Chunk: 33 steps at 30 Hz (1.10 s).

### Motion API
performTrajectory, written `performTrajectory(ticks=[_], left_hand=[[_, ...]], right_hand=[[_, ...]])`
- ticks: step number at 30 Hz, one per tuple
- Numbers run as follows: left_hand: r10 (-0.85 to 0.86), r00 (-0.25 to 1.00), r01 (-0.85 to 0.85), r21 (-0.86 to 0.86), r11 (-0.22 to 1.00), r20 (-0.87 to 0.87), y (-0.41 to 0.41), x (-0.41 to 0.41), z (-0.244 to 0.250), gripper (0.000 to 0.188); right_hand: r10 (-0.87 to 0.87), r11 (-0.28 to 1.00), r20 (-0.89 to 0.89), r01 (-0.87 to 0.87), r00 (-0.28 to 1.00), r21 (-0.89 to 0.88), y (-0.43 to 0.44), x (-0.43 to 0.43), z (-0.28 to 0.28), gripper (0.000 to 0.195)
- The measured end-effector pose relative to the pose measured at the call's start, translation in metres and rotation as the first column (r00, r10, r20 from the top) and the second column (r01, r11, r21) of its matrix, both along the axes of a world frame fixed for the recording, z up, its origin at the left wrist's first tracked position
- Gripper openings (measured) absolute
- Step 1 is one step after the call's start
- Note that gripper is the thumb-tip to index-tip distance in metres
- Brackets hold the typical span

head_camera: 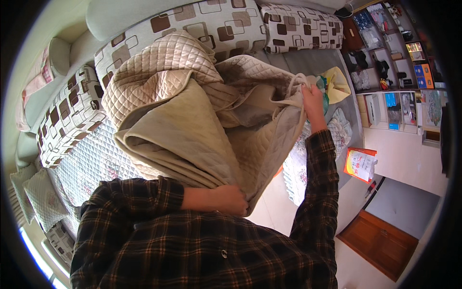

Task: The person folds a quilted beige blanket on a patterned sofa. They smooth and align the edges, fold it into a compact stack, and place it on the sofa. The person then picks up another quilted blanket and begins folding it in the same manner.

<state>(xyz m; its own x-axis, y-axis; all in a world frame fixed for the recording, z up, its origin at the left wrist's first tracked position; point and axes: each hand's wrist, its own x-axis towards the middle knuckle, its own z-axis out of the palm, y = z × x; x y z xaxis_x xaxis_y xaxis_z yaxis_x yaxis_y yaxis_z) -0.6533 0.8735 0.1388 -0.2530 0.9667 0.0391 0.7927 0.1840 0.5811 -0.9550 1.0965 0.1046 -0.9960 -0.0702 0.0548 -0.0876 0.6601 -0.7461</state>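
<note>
A beige quilted cover (180,126) hangs bunched between my two hands, above and in front of a grey sofa. Close to my body, my left hand (229,200) is closed in a fist on the cover's lower edge. My right hand (313,103) reaches out to the right and grips an upper corner, where a pale loop of cord or piping (297,80) stands up by my fingers. Between the hands, one edge droops in a deep fold. The diamond-stitched side shows at the upper left; a smoother underside faces me lower down.
Patterned back cushions (223,27) line the sofa. A light quilted seat cover (97,162) lies at left, beside small pillows (45,198). A yellow bag (337,85) and a red-and-yellow bag (360,164) are at right, near a cluttered shelf unit (397,65). A wooden door (379,242) stands lower right.
</note>
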Motion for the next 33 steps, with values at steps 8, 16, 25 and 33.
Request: performTrajectory(ticks=[8, 16, 25, 33], left_hand=[[-0.182, 0.963, 0.190, -0.024, 0.981, 0.199, 0.018, -0.004, 0.019, 0.016], [-0.218, 0.976, 0.214, 0.126, 0.969, 0.017, 0.039, 0.017, -0.013, 0.019], [-0.229, 0.973, 0.229, 0.176, 0.957, -0.024, 0.047, 0.024, -0.013, 0.019], [-0.186, 0.982, 0.187, 0.215, 0.959, -0.023, 0.027, 0.034, -0.018, 0.019]], right_hand=[[0.385, 0.922, -0.077, -0.380, 0.920, 0.067, -0.141, 0.080, 0.048, 0.029], [0.679, 0.734, -0.215, -0.657, 0.701, 0.175, -0.229, 0.200, 0.062, 0.016], [0.726, 0.684, -0.154, -0.726, 0.670, 0.070, -0.232, 0.188, 0.067, 0.014], [0.798, 0.597, 0.051, -0.775, 0.601, -0.206, -0.239, 0.245, 0.085, 0.029]])
